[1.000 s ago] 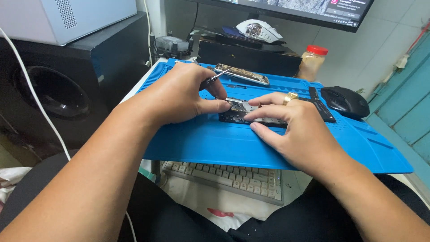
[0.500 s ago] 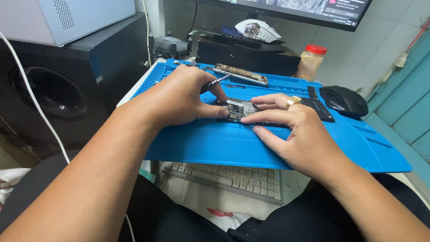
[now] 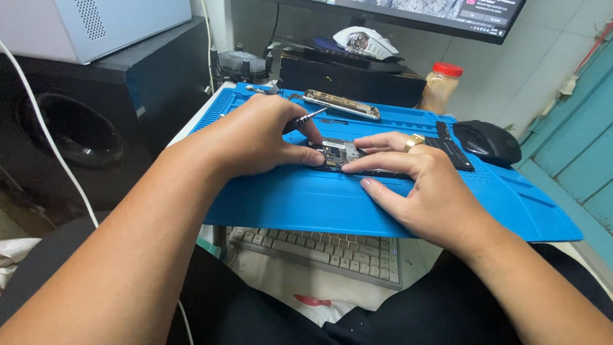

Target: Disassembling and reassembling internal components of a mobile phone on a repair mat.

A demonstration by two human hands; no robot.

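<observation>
1. An opened phone (image 3: 348,160), its circuit board exposed, is lying flat on a blue work mat (image 3: 306,198), near the mat's middle and between the two hands.
2. The left hand (image 3: 255,137) is being held over the phone's left end; its fingers (image 3: 300,155) are curled narrow around a small screwdriver (image 3: 305,119), whose metal shaft is sticking out past the knuckles toward the far edge of the mat. The thumb is resting against the phone's left edge.
3. The right hand (image 3: 421,191) is being pressed flat from the right; its fingers (image 3: 373,165) are spread narrow and laid along the phone's near edge and top, touching it and grasping nothing. A gold ring (image 3: 414,141) is being worn on one of them.
4. The tip of the screwdriver is hidden by the left hand, so contact with the board cannot be told.
5. A detached phone frame (image 3: 341,104) is lying well apart at the mat's far edge; a flat black strip (image 3: 450,148) is lying just right of the right hand.
6. A black mouse (image 3: 488,140) is sitting at the mat's right corner, a keyboard (image 3: 319,246) is showing beneath the near edge, and a red-lidded jar (image 3: 440,86) is standing behind.
</observation>
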